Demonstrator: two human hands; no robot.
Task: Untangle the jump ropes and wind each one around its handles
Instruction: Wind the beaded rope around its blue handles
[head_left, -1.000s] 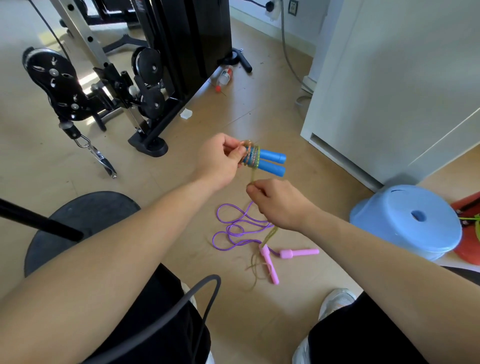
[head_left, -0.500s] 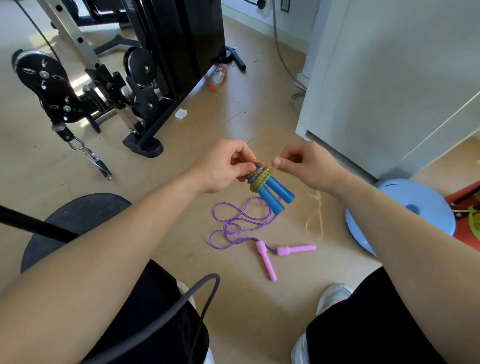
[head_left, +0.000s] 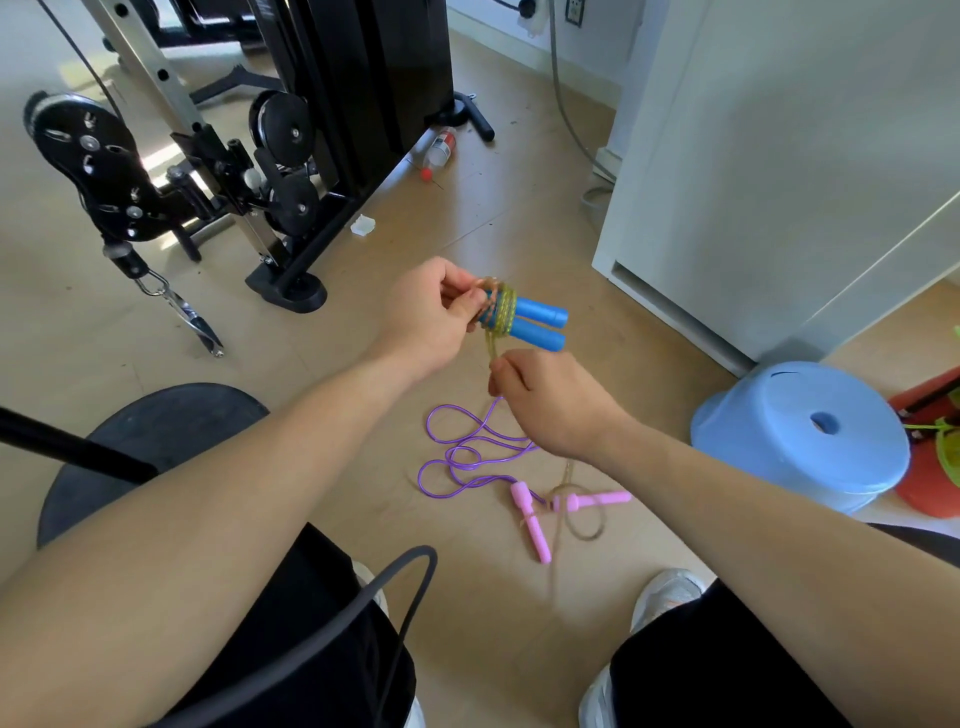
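My left hand (head_left: 434, 312) grips the two blue handles (head_left: 537, 323) side by side at their left ends, held above the floor. Several turns of yellow-green rope (head_left: 500, 310) are wound around them near my fingers. Just below, my right hand (head_left: 545, 400) pinches the free length of that rope, which runs down, blurred, to a loop on the floor (head_left: 584, 512). The purple rope (head_left: 467, 457) lies in loose loops on the floor, its two pink handles (head_left: 535, 525) beside it, partly crossed by the yellow-green strand.
A black cable machine with pulleys (head_left: 280, 156) stands at back left, a white cabinet (head_left: 779, 156) at right. An upturned light blue stool (head_left: 810, 431) sits at right, a bottle (head_left: 441, 150) lies behind. A dark round seat (head_left: 156, 431) is near my left knee.
My right hand swung from beside the handles down to below them, carrying the rope around. The handles turned from pointing down-right to more level. The loose rope end shifted onto the pink handles.
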